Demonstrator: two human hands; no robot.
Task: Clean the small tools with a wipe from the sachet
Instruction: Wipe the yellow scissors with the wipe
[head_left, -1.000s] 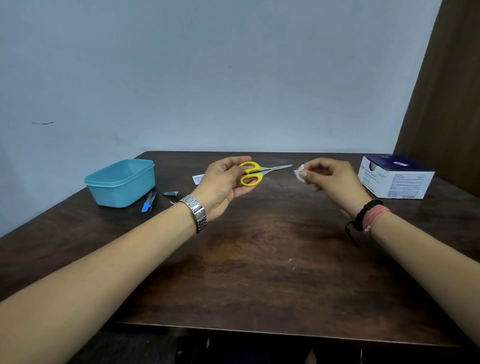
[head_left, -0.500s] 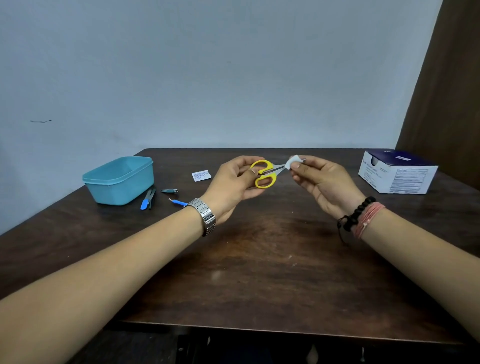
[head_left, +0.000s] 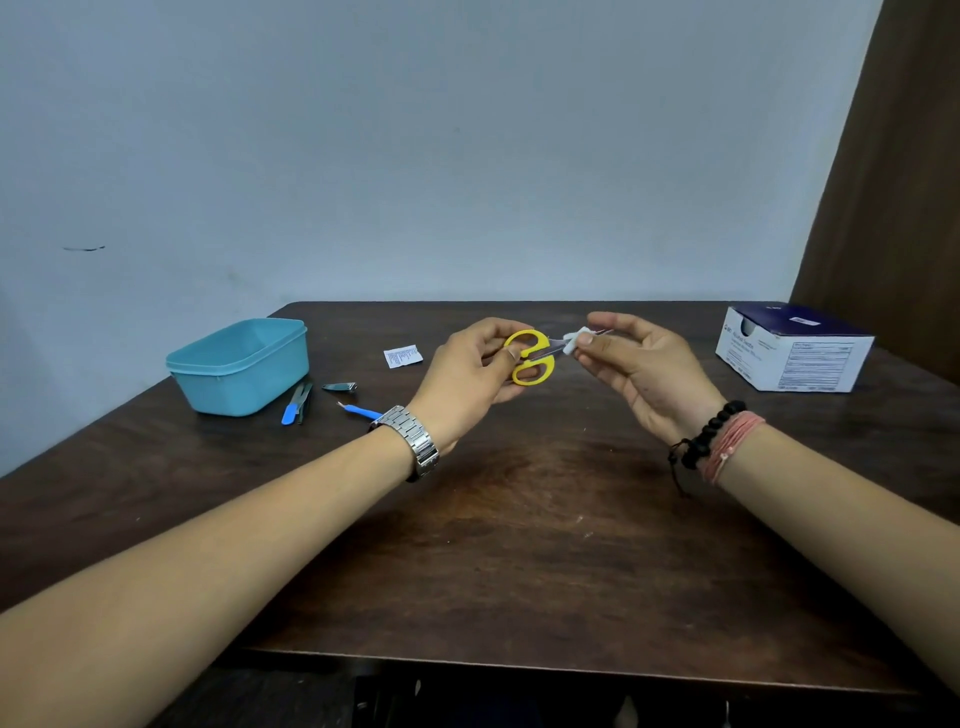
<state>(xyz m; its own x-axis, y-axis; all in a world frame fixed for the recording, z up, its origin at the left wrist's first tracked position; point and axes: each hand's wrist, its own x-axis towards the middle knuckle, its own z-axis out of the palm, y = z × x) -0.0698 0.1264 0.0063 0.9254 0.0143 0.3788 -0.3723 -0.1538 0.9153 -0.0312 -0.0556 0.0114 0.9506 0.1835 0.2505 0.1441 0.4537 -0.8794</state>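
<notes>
Two hands work above the dark wooden surface (head_left: 519, 545), to the right of the teal plastic tub (head_left: 239, 366). The left hand (head_left: 467, 371) grips the yellow-handled small scissors (head_left: 530, 356) by the loops; the right hand (head_left: 639, 364) pinches a folded white wipe (head_left: 571, 340) around the steel blades. To do this well, I judge, hold the handles steady and draw the wipe from pivot toward tip (never against the edge). An opened white sachet (head_left: 402, 356) lies between tub and scissors; a metal nail clipper (head_left: 340, 386) and blue-handled tools (head_left: 296, 402) wait beside the tub.
</notes>
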